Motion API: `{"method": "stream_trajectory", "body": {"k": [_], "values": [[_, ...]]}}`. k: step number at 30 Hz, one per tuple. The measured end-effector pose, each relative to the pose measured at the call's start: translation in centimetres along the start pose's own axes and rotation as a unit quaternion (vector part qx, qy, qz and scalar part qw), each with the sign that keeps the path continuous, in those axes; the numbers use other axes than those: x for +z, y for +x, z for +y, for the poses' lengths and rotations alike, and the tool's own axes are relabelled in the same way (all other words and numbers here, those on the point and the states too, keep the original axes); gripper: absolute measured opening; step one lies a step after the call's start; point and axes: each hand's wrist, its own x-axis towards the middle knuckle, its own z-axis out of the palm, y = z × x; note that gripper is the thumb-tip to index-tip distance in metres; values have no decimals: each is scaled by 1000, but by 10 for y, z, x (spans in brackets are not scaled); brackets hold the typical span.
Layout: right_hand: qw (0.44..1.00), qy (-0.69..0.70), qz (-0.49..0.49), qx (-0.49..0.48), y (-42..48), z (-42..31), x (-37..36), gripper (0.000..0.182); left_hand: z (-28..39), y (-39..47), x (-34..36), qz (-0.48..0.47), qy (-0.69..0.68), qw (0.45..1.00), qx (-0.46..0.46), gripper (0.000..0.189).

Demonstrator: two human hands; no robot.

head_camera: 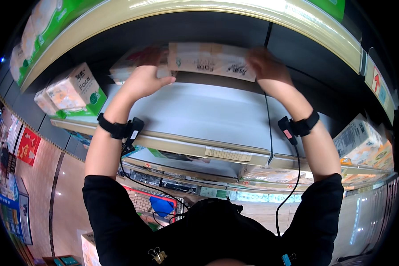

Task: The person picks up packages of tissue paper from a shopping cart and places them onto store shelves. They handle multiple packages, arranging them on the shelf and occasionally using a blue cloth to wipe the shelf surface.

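A long wrapped pack of facial tissue (pixel 207 61) lies toward the back of a white shelf (pixel 193 106), its printed side facing me. My right hand (pixel 269 66), blurred, is at its right end with the fingers bent around the corner. Over a second tissue pack (pixel 123 68), just left of the first, is my left hand (pixel 144 78). Its thumb points right, in front of the gap between the two packs. The left fingers are blurred against the dark back panel, so whether they grip a pack is unclear.
Overhead runs the cream edge of a higher shelf (pixel 202 6). Tissue packs (pixel 76 91) stand at the left end, and more packs (pixel 360 141) on the right. A wire shopping cart (pixel 146 199) is below. Cables (pixel 297 179) hang from both wrist straps.
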Motion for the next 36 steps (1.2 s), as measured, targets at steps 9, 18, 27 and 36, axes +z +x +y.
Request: {"method": "stream_trajectory", "body": {"k": [9,18,27,36], "values": [[928,287,101,214,4,50,-56,19,24,16,-24,-186,-310,929,-74,100],[796,455,-209,341,-82,31,-80,89,31,-1,-2,-233,-495,834,-68,64],[812,463,-186,302,-65,-31,-103,75,58,-59,-40,-83,-420,904,-15,107],[863,483,-141,57,-128,-61,-143,63,157,-228,-76,76,-281,953,-81,65]]}}
